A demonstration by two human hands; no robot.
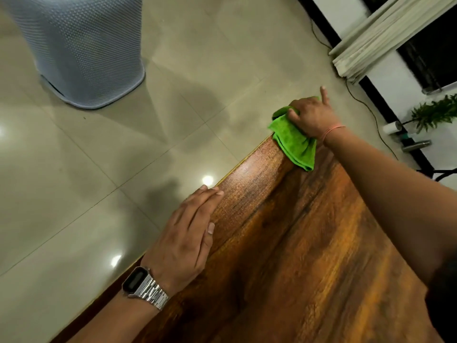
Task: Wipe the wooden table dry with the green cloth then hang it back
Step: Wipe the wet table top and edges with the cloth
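Observation:
The wooden table [309,243] fills the lower right, brown and grained, with its left edge running diagonally. At its far corner lies the bright green cloth [294,142], bunched and partly hanging over the corner. My right hand [311,115] presses on top of the cloth and grips it, index finger sticking out. My left hand [190,233] rests flat on the table's left edge, fingers together, holding nothing; a metal watch is on that wrist.
A grey perforated basket [84,48] stands on the glossy tiled floor [123,157] at the upper left. Along the wall at right are a pale curtain [385,38], a thin cable [366,105], a small plant [435,112] and a metal bottle [415,146].

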